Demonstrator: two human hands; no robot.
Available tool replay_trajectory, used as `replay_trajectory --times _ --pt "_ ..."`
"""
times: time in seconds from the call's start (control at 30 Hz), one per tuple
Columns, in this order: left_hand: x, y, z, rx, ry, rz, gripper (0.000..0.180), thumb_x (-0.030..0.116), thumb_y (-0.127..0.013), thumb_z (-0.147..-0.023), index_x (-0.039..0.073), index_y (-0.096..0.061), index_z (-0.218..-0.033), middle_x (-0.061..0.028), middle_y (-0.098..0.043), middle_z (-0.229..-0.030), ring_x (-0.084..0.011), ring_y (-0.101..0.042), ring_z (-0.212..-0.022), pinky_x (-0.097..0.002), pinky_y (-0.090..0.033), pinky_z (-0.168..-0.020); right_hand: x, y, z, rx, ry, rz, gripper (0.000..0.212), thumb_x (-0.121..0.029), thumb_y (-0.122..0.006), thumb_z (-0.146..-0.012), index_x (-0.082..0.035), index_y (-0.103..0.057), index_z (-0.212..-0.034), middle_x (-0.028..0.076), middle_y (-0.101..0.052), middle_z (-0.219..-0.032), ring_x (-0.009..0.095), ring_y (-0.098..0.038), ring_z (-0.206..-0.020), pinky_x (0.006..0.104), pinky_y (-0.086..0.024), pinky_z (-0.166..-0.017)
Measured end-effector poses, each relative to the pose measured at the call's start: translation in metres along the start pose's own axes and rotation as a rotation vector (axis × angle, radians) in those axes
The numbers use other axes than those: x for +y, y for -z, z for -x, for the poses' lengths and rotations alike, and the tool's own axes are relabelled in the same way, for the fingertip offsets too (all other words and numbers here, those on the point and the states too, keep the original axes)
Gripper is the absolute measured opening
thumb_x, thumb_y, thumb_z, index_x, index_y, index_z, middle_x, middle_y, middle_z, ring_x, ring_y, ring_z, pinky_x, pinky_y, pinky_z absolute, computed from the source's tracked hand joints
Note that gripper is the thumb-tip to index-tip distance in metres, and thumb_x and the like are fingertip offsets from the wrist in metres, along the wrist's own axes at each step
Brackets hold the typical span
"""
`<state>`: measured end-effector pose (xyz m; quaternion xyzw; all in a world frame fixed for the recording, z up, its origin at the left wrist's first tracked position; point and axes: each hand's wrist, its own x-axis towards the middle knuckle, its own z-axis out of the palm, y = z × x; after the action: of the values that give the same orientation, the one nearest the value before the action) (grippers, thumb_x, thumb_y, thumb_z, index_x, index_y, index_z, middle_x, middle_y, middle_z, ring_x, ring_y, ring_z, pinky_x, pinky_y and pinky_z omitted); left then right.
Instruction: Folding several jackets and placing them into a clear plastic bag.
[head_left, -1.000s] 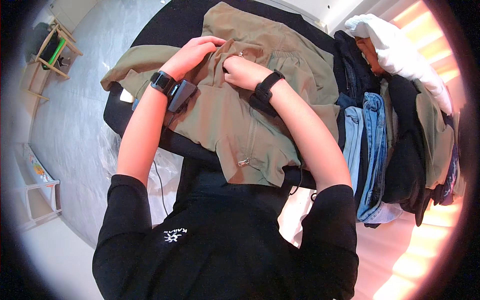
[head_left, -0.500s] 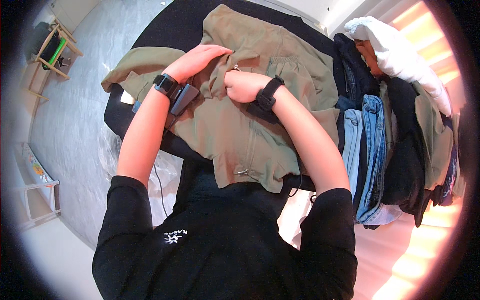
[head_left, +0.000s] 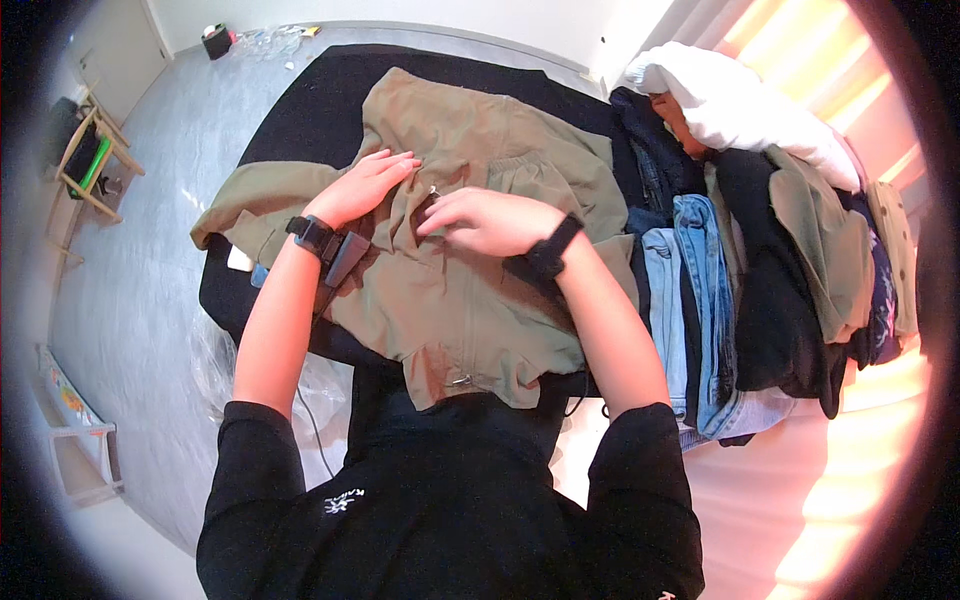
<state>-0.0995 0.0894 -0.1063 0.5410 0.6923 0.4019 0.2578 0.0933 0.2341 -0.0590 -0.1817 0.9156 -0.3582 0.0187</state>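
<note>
An olive-green jacket [head_left: 440,300] with a zip and a gathered elastic part lies spread and rumpled on a black-covered surface. One sleeve reaches out to the left. My left hand [head_left: 365,188] rests flat on the jacket's upper left part, fingers stretched out. Over the middle of the jacket is my right hand [head_left: 490,222], its fingers loosely bent and apart, touching the cloth beside a small metal zip pull [head_left: 433,192]. Nothing shows between its fingers. A second zip pull [head_left: 461,380] sits near the jacket's closest edge.
To the right lies a row of folded clothes: blue jeans [head_left: 700,310], black garments [head_left: 768,270], olive cloth [head_left: 822,240] and a white puffy item [head_left: 735,105]. The black cover [head_left: 300,130] extends behind the jacket. A wooden chair [head_left: 100,160] stands far left; clear plastic [head_left: 215,370] lies on the floor.
My right hand has loosened from a closed grip on the cloth, its fingers now apart. My left hand stays on the jacket. The whole view has shifted, showing more floor behind.
</note>
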Motion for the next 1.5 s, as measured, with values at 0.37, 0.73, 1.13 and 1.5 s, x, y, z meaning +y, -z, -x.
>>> replay_trajectory --times 0.37,0.73,1.13,1.5 --pt "0.03 0.002 0.008 -0.02 0.035 0.116 0.033 0.023 -0.054 -0.093 0.002 -0.061 -0.118 -0.0098 -0.061 -0.122 -0.022 -0.053 -0.117 -0.033 -0.036 -0.102 -0.018 0.045 0.121 0.748 -0.863 0.679 0.021 -0.006 -0.057 -0.075 -0.009 -0.066 -0.094 0.016 -0.065 -0.094 0.036 -0.062 -0.092 0.0451 -0.05 -0.079" --pt "0.107 -0.095 -0.025 -0.449 -0.6 -0.535 0.017 0.011 -0.055 -0.081 0.006 -0.063 -0.096 -0.0101 -0.062 -0.1 -0.0304 -0.056 -0.099 -0.0386 -0.045 -0.088 -0.031 0.046 0.171 1.232 -0.636 0.404 0.024 -0.007 -0.062 -0.085 0.001 -0.057 -0.107 0.018 -0.067 -0.095 0.026 -0.065 -0.091 0.0339 -0.048 -0.081" --pt "0.114 -0.106 -0.029 -0.288 -0.744 -0.801 0.031 0.01 -0.053 -0.082 0.007 -0.06 -0.111 -0.0072 -0.06 -0.109 -0.0282 -0.054 -0.098 -0.0416 -0.045 -0.084 0.015 0.013 0.196 1.426 -0.365 -0.084 0.027 -0.01 -0.063 -0.086 0.004 -0.058 -0.108 0.011 -0.067 -0.101 0.015 -0.062 -0.093 0.0288 -0.047 -0.083" --pt "0.1 -0.151 -0.068 -0.531 -1.093 -0.731 0.009 0.009 -0.054 -0.079 0.0 -0.053 -0.08 -0.014 -0.056 -0.092 -0.0309 -0.056 -0.095 -0.0384 -0.045 -0.093 -0.004 0.006 0.19 1.514 -0.165 -0.424 0.027 -0.006 -0.061 -0.088 0.003 -0.056 -0.113 0.006 -0.064 -0.109 0.011 -0.06 -0.095 0.0252 -0.045 -0.085"
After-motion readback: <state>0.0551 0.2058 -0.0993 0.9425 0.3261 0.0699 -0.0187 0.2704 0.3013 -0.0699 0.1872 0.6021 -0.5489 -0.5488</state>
